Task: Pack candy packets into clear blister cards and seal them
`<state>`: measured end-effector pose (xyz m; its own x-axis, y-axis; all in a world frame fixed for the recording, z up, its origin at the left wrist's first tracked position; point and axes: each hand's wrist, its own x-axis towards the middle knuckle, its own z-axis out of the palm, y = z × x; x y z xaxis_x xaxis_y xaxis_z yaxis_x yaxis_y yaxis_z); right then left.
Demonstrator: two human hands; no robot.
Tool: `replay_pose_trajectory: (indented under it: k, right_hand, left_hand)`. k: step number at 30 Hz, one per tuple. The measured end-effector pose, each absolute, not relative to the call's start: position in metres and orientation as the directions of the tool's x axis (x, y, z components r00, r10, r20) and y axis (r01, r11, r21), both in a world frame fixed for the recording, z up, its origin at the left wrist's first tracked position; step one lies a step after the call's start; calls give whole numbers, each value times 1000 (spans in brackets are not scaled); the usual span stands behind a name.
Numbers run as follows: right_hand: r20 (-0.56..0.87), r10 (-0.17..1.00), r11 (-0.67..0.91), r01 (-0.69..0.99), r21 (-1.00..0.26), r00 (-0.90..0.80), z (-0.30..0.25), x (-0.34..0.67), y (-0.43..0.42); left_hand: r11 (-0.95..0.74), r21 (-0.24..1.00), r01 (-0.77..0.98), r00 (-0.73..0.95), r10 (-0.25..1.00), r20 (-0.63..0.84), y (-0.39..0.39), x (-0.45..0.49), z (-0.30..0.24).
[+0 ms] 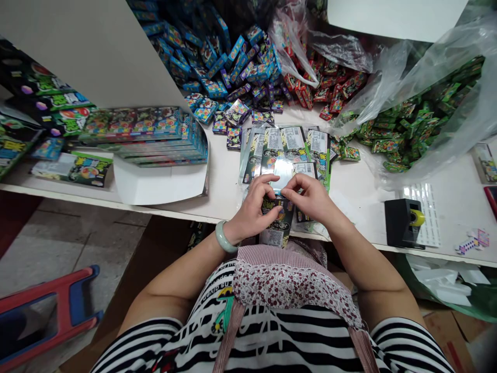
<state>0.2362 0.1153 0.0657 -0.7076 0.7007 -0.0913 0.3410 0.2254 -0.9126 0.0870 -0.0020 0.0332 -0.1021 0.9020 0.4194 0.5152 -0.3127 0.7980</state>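
In front of my body, a pile of dark printed packets in clear plastic lies on the white table. My left hand, with a pale green bangle on its wrist, rests over the near end of the pile. Its fingers are curved, with thumb and forefinger apart. My right hand has thumb and forefinger pinched together at the edge of a glossy clear plastic bag, where a thin blue strip shows. Below my hands a dark printed packet reaches over the table's front edge.
Heaps of small blue boxes, red boxes and green boxes lie at the back, partly in plastic bags. Stacked display boxes stand at left. A black tape dispenser sits at right. A red-and-blue stool stands on the floor.
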Motion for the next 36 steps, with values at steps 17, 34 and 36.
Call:
replay_pose_trajectory:
  k: [17,34,36]
  right_hand:
    - [317,521,675,155,-722,-792,56,278,108]
    - [371,403,846,185,-501,-837,64,254,104]
    - [385,392,848,166,-504,-836,63,254,104]
  left_hand:
    - [-287,641,712,-11,908,419,-4,76,45]
    - [-301,694,654,-12,913,407,-10,54,49]
    - [-293,725,623,-20,921,390,-10,55,48]
